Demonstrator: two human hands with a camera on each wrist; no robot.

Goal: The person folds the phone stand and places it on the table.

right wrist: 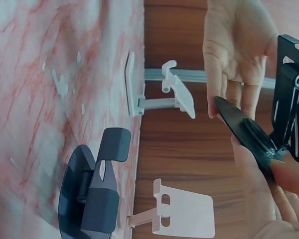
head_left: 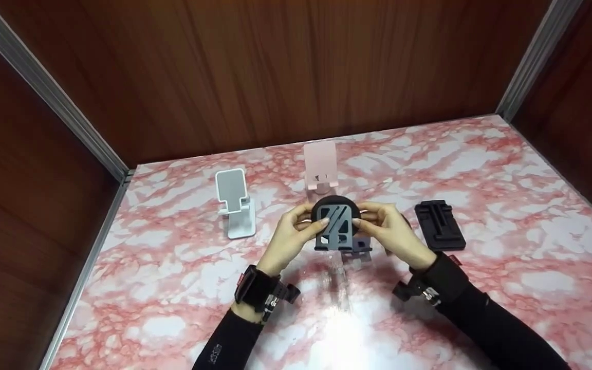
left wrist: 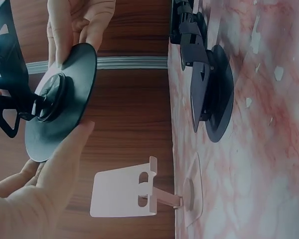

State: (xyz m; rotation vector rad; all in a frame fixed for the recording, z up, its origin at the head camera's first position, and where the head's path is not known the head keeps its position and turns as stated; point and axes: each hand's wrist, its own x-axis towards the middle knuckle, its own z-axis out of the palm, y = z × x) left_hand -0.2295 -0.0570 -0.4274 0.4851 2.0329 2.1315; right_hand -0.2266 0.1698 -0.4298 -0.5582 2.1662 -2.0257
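Note:
Both hands hold a black phone stand [head_left: 334, 226] up in front of the body, over the table. It has a round disc base [left wrist: 72, 104] and a plate with angular cut-outs. My left hand [head_left: 293, 234] grips its left side, thumb at the front and fingers behind along the disc. From the other side my right hand [head_left: 388, 234] pinches it the same way. Below and behind the held stand is a dark phone stand [right wrist: 104, 189] with a round base, mostly hidden in the head view.
A white phone stand [head_left: 242, 221] stands at the left on the pink marbled table [head_left: 172, 288]. Farther back is a pink phone stand [head_left: 320, 159]. At the right lies a black folded stand [head_left: 440, 226]. Wooden panels [head_left: 275, 72] enclose the back and sides.

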